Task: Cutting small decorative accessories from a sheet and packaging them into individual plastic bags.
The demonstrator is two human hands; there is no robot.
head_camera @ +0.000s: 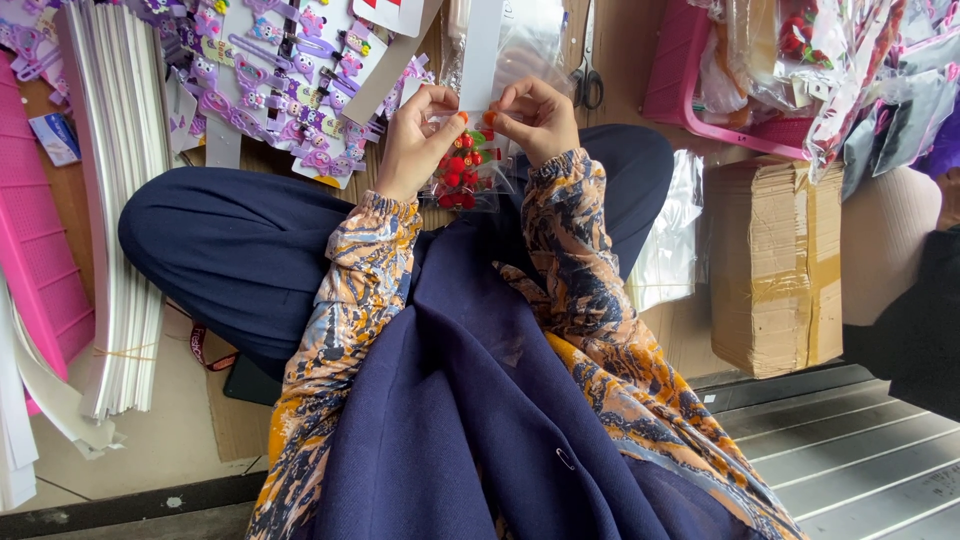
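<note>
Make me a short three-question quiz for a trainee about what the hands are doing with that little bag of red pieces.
1. True or false: both hands, left hand and right hand, pinch the top of the clear bag of red pieces.
2. Which lies on the floor just beyond the right hand? A. scissors B. a hammer C. a cup
3. Fill in: the cardboard box sits on the person's ____ side.

Key: 1 true; 2 A; 3 right.
</note>
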